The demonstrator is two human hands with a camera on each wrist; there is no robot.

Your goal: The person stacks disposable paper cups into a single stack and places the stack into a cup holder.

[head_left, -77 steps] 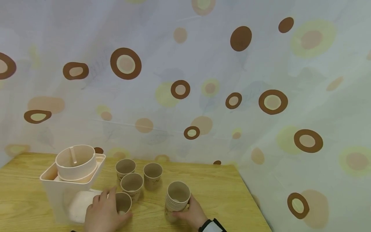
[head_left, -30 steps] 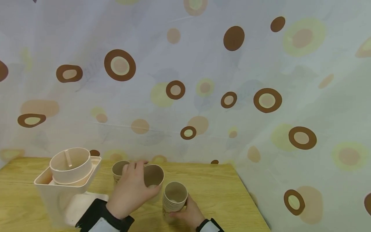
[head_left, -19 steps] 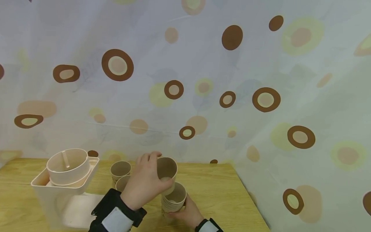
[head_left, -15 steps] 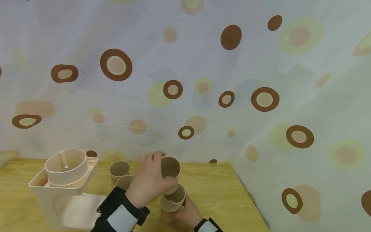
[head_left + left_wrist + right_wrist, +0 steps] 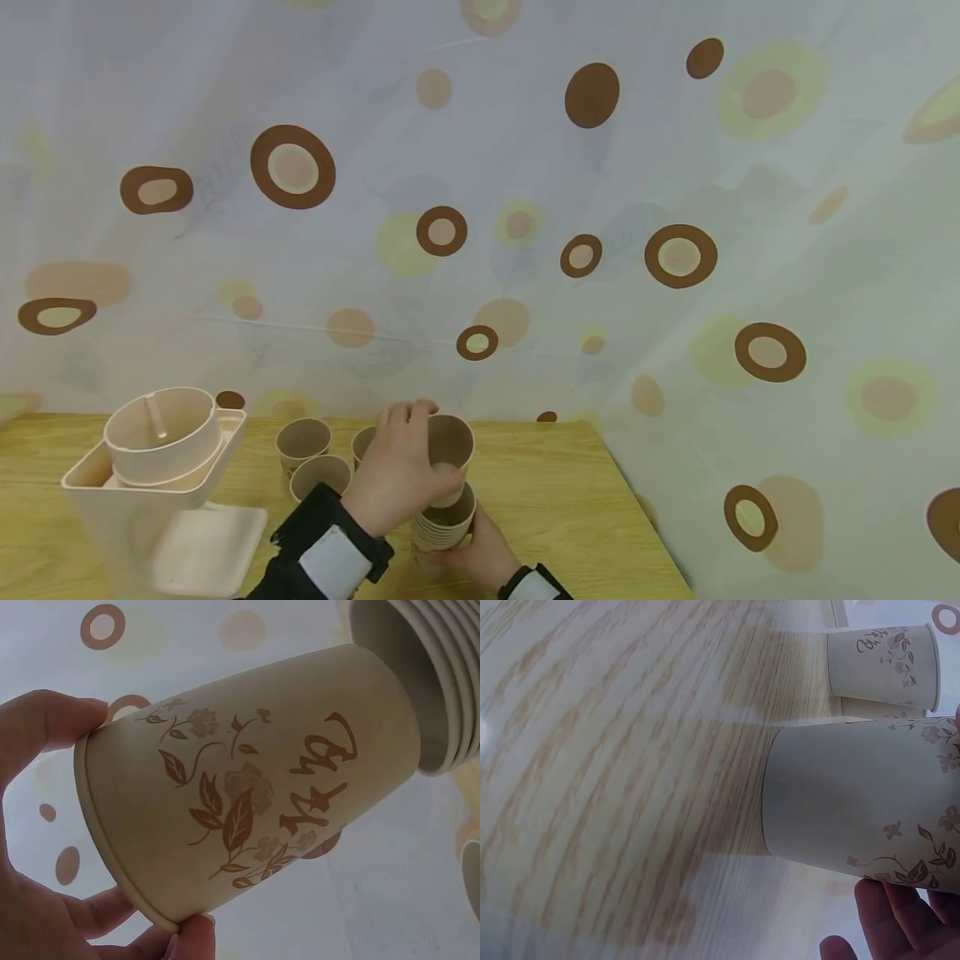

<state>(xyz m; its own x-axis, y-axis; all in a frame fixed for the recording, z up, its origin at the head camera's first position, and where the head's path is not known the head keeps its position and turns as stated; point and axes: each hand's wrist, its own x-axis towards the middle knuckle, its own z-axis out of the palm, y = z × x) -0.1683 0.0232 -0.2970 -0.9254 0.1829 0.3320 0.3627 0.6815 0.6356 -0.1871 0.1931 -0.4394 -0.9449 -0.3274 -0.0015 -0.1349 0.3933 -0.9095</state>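
My left hand (image 5: 397, 479) grips a paper cup (image 5: 452, 446) near its rim, thumb on the near side. In the left wrist view this cup (image 5: 255, 780) shows brown leaves, flowers and lettering. Its base is right at the mouth of a stack of nested paper cups (image 5: 433, 537); how far it sits inside I cannot tell. Around the stack's side curls my right hand (image 5: 483, 554), keeping it upright. The right wrist view shows the stack's lowest cup (image 5: 855, 795) low over the wooden table, with my fingers (image 5: 900, 922) along it.
Two single paper cups (image 5: 303, 442) (image 5: 321, 477) stand left of my left hand, and another cup (image 5: 363, 442) is partly hidden behind it. A cream container (image 5: 112, 533) with a round cup-like insert (image 5: 161, 450) occupies the table's left side. Behind the wooden table (image 5: 555, 500) hangs a patterned sheet.
My left hand went from a cup at the front left to another cup, lifted it and carried it right, over the stack. It has since lowered slightly. My right hand keeps holding the stack.
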